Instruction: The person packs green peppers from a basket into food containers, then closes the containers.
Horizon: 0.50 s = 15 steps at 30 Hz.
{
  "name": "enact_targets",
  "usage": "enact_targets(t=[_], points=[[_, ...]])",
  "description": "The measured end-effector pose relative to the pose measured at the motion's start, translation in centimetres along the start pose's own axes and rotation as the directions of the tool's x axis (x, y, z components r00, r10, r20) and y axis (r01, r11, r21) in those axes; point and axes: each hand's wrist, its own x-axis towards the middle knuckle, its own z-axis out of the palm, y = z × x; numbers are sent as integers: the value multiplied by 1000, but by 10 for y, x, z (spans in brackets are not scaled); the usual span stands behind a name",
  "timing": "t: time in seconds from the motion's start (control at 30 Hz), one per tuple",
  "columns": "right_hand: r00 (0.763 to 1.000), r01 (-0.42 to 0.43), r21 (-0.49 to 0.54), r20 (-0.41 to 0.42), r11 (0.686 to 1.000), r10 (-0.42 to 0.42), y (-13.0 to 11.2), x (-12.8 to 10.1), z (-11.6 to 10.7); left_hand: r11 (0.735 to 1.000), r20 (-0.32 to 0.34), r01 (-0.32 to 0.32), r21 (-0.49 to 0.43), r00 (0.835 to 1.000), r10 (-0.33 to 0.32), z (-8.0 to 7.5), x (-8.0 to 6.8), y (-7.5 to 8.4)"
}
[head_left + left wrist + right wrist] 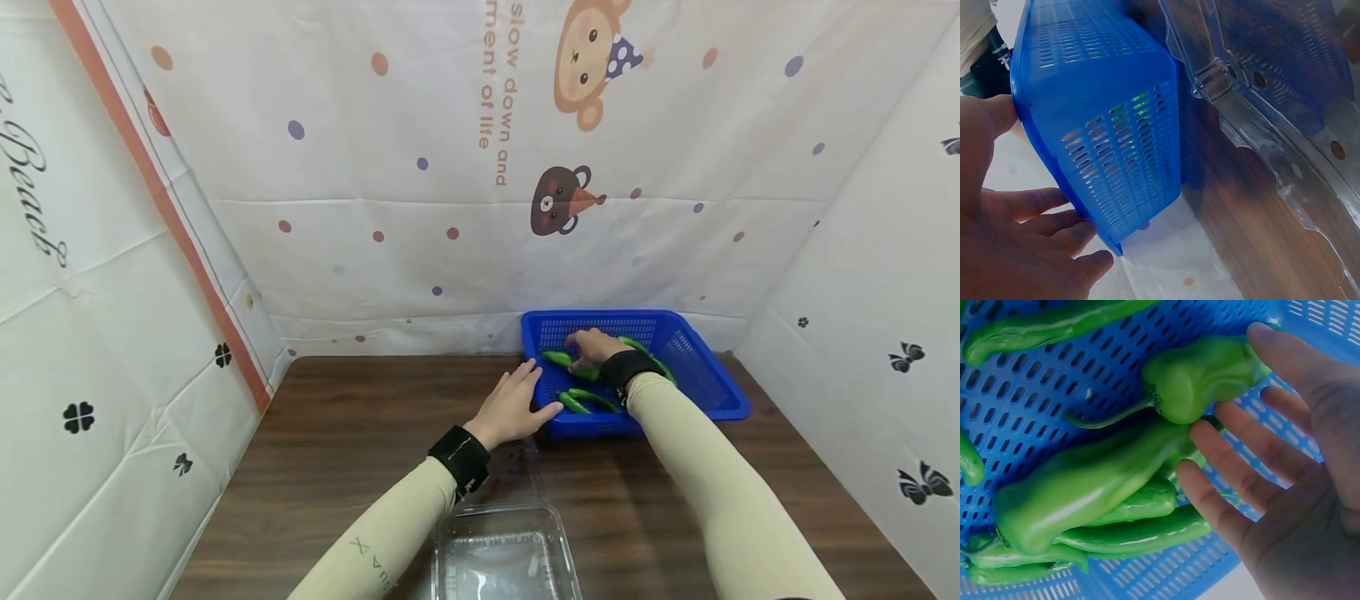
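A blue perforated plastic basket (723, 407) holding several green peppers (576, 403) stands at the right rear of the table. My left hand (510, 408) is at its left side; in the left wrist view the thumb and fingertips touch the blue rim (1041, 147). My right hand (592, 346) reaches inside, and in the right wrist view its spread thumb and fingers lie beside a plump green pepper (1194, 381). Whether they press on it I cannot tell. Below that one lies a larger, longer pepper (1079, 481), with thinner ones (1141, 534) under it.
A clear plastic container (498, 567) sits at the front middle of the table. Its transparent, flanged edge (1260, 125) shows close to the basket in the left wrist view. Printed cloth (360, 250) hangs behind and on both sides of the dark wooden table (337, 433).
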Motion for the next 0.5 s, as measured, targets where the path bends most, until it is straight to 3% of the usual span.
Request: enact_targets(t=[0.5], points=[[999,-39,5,23,999,39,2,-2,6,1000,7,3,2,1000,-3,-1,0,0]])
